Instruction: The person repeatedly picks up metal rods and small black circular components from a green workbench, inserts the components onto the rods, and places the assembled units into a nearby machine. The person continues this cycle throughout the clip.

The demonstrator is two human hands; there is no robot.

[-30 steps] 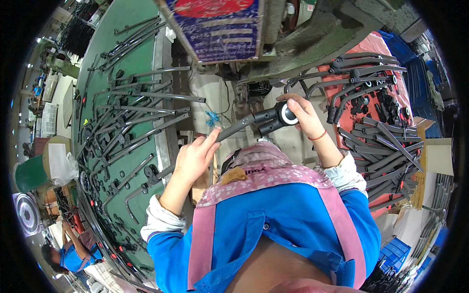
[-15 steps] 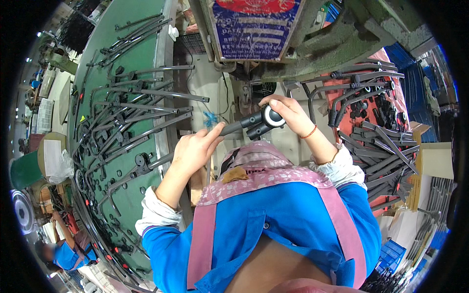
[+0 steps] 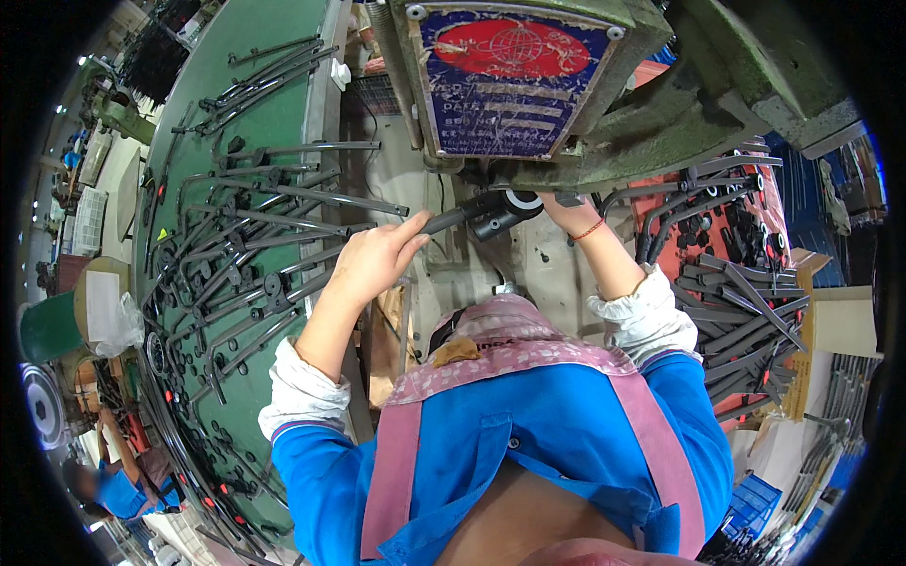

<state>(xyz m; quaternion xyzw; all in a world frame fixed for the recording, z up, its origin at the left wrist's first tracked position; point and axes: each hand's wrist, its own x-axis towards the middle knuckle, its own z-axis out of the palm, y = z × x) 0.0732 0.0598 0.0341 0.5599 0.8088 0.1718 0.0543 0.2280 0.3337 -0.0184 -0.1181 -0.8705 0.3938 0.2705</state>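
Note:
My left hand (image 3: 377, 260) is closed around the dark tube of a jointed black tubular part (image 3: 455, 217). The far end of this part has a round joint with a white ring (image 3: 525, 201) and a short black socket beside it. That end lies just under the front of a green machine head (image 3: 604, 160). My right hand (image 3: 572, 217), with a red cord on its wrist, is beside the round joint. Its fingers are hidden by the machine and a small dark grey piece (image 3: 569, 199), so its grip does not show.
To the left, a green belt (image 3: 255, 401) with a metal edge carries many dark tube assemblies. A red surface (image 3: 651, 215) at right holds more bent tubes and stacked black bars (image 3: 727, 302). A person (image 3: 132, 486) is at the far lower left.
The jointed part has moved up and away from me, its round joint now under the machine head. My right hand has shifted slightly right and its fingers have gone out of sight.

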